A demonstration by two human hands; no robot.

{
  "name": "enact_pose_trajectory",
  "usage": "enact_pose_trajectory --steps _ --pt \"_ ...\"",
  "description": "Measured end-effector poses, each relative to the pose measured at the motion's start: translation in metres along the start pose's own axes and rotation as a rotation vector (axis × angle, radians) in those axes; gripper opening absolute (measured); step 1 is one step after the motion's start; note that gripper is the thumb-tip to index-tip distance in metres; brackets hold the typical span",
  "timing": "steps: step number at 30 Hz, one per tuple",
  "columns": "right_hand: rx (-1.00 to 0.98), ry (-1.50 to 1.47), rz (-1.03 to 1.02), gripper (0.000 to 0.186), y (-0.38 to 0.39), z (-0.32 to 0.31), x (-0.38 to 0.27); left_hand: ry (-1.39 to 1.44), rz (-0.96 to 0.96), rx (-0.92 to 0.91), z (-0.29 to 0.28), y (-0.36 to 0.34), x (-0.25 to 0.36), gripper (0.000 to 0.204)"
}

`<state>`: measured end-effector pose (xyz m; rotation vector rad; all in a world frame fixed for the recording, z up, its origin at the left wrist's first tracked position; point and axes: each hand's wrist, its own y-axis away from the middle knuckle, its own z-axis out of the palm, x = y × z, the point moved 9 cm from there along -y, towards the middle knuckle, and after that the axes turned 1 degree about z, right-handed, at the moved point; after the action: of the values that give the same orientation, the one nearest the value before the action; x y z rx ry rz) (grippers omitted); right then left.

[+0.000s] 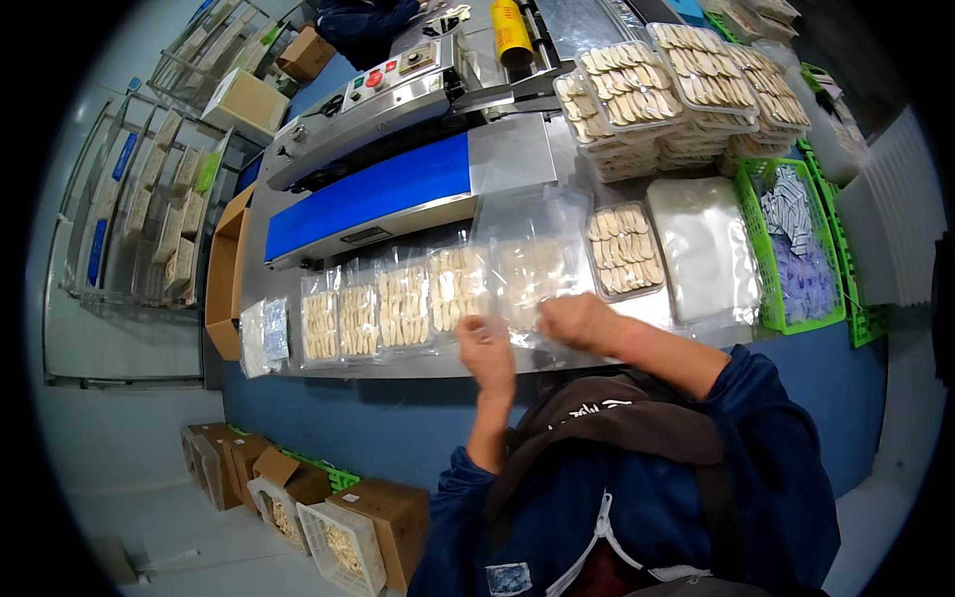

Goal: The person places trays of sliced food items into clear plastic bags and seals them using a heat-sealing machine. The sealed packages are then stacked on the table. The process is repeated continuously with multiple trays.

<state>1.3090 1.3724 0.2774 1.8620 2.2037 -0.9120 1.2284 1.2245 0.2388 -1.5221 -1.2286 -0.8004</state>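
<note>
A clear plastic bag (527, 212) lies on the steel table in front of me, with a pale tray of small wooden pieces (530, 271) showing faintly through it. At its near left corner my left hand (487, 355) is closed, fingertips pinched on the plastic. My right hand (580, 323) is closed too, its fingers on the bag's near edge; slight blur hides the exact grip. Left of the bag lies a row of bagged trays (403, 305) with light wooden pieces. To the right is an unbagged tray (626, 251) of similar pieces, beside a stack of clear bags (704, 249).
Beyond the row stands a machine (398, 90) with a blue belt (373, 199). Stacked filled trays (676, 99) rise at the back right, near a green basket (756, 254) of small packets. A cardboard box (227, 274) is at the left end. Another person (363, 25) works across.
</note>
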Motion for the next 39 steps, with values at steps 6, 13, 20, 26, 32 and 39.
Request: enact_pose_trajectory --steps 6,13,20,26,32,39 --pt "0.283 0.021 0.723 0.023 0.079 -0.02 0.135 -0.376 0.032 -0.18 -0.049 -0.009 -0.061 0.051" --pt "0.051 0.143 1.145 0.033 0.116 -0.004 0.199 -0.541 0.115 -0.112 -0.071 -0.011 -0.075 0.038" --pt "0.048 0.251 1.223 0.02 0.126 0.0 0.227 0.065 -0.03 0.178 -0.088 -0.027 -0.048 0.022" --pt "0.046 0.131 1.322 0.029 0.125 0.02 0.238 -0.388 0.007 0.152 -0.077 -0.014 -0.075 0.017" --pt "0.397 0.063 0.774 0.023 0.087 -0.065 0.159 -0.308 0.029 0.266 -0.085 -0.024 -0.053 0.024" --pt "-0.142 -0.697 -0.118 0.01 -0.016 -0.036 0.01 -0.284 0.104 0.129 -0.062 -0.029 -0.037 0.025"
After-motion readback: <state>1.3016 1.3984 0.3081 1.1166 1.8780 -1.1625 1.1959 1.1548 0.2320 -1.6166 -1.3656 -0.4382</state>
